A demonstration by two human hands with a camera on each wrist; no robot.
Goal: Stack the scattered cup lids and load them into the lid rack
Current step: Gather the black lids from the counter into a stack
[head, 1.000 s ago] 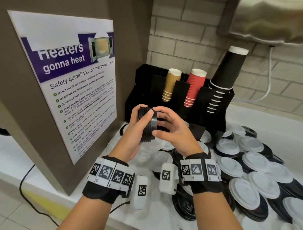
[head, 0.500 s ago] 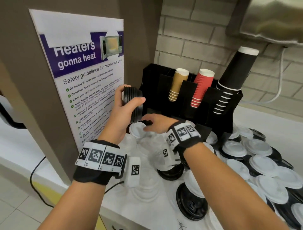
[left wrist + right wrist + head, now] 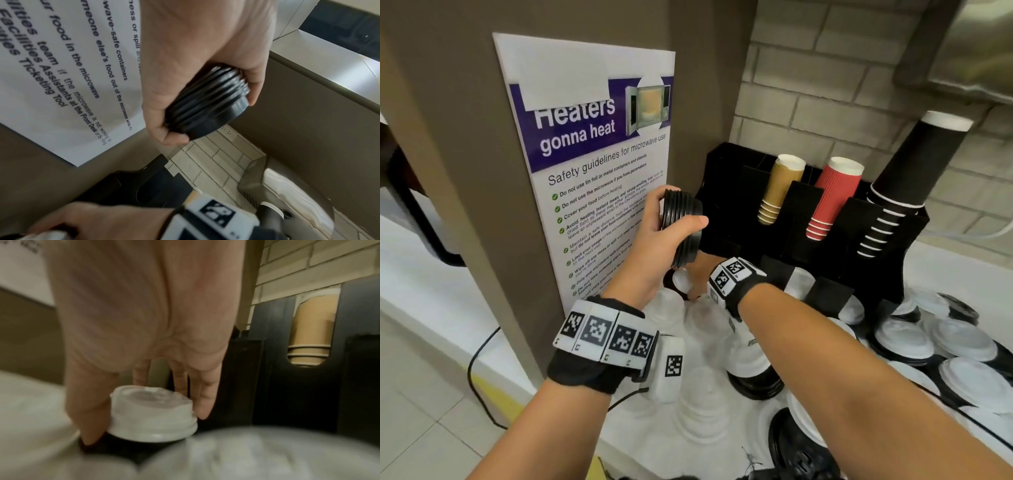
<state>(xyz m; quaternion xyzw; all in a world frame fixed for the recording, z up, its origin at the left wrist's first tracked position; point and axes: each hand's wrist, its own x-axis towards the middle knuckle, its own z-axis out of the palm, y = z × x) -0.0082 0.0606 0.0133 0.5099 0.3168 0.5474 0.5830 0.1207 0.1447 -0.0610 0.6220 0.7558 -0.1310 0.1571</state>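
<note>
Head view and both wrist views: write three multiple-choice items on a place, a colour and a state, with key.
1. Where is the stack of black plastic cup lids?
A in the left hand
B in the black cup rack
C on the white counter
2. What colour is the ribbed paper cup stack between the tan and black stacks?
A green
B red
C blue
3. What is the right hand doing?
A hanging idle
B pointing at the poster
C closing round a white plastic cup lid

Key: A, fingers wrap the stack; B, plainly red; C, thumb and fingers flank the lid.

The cup rack stands at 12 o'clock on the counter. Lids lie at 3 o'clock. The poster hangs at 10 o'clock.
</note>
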